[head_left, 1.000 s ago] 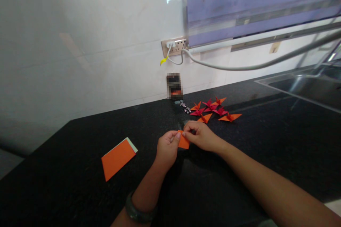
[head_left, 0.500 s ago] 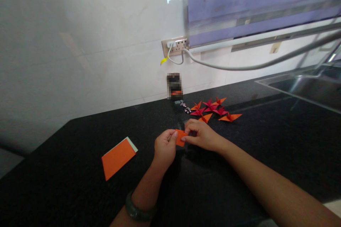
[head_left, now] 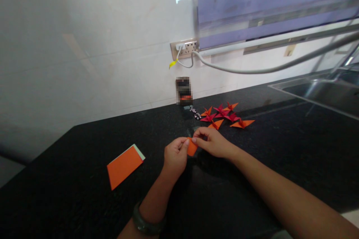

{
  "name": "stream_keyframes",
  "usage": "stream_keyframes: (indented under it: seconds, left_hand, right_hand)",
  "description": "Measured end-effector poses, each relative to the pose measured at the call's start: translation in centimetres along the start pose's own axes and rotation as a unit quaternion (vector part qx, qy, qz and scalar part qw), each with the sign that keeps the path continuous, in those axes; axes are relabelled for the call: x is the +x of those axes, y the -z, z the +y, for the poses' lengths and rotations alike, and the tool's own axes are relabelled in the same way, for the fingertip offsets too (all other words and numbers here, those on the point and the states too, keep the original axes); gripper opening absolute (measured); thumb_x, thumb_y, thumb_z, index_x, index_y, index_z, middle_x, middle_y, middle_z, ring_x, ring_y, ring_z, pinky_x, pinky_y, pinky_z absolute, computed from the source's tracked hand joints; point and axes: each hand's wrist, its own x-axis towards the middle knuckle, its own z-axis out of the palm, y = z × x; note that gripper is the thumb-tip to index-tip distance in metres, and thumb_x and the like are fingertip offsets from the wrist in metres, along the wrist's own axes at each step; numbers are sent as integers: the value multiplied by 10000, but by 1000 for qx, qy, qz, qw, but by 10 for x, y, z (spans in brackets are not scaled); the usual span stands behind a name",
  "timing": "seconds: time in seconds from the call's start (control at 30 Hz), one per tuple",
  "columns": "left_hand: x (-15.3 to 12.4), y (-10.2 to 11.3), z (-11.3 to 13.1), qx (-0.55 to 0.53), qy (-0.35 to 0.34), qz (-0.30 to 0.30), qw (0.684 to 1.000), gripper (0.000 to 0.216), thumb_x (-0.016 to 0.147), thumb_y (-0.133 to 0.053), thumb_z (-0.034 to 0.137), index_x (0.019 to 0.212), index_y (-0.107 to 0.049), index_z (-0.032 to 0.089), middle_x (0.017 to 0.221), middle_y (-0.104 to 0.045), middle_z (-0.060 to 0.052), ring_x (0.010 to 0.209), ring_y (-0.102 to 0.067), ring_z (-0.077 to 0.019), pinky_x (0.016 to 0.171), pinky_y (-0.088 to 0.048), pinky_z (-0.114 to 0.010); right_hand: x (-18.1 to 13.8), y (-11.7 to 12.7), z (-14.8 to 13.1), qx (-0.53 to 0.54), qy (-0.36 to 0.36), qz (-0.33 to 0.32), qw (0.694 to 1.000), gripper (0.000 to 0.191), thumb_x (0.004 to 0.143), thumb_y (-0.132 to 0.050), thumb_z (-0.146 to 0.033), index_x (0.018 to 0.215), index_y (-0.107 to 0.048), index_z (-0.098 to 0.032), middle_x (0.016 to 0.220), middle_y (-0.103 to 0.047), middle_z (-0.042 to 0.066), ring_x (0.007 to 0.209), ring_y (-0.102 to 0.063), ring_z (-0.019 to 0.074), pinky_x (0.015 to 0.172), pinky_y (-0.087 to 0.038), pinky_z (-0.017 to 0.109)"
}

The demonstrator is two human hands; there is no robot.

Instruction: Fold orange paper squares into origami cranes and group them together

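A small folded piece of orange origami paper [head_left: 192,148] is held up between my two hands, just above the dark counter. My left hand [head_left: 176,155] pinches its left edge between thumb and fingers. With thumb and forefinger, my right hand [head_left: 211,142] grips the top right of the same paper. Beyond my right hand lie several folded paper cranes [head_left: 221,112], some orange and some red. To the left of my left hand rests a stack of orange paper [head_left: 125,167], with a pale green corner showing underneath.
A blurred-out dark object [head_left: 184,91] leans on the wall, with a patterned strap [head_left: 195,112] at its foot. A wall socket [head_left: 185,48] holds a white plug, and a grey hose [head_left: 252,71] runs rightward. The sink [head_left: 331,93] lies at the far right of the black counter [head_left: 84,201].
The small orange paper has turned and tilted between my hands. My left hand has shifted slightly right, and my right fingers have moved to the paper's top edge.
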Motion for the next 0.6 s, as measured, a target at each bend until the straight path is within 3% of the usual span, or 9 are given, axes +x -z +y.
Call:
stream_keyframes:
  seconds: [0.27,0.6]
  left_hand:
    - [0,0,-1,32,-22,31,999,190,723,-532,304,725,-666,170,612,-643,-14,561,-559,-137,527,-404,-219]
    - [0,-1,6,-17,23,63,998,164,701,-554,287,689,-653,157,566,-637,-11,518,-561,-136,489,-402,-212]
  right_hand:
    - [-2,-2,-3,-55,67,-14,996,138,778,-474,-159,699,-587,-156,625,-534,-7,593,-488,99,572,-368,207]
    - [-2,5,-2,-103,95,-35,990,159,768,-458,-130,706,-601,-157,650,-564,16,599,-501,109,568,-362,212]
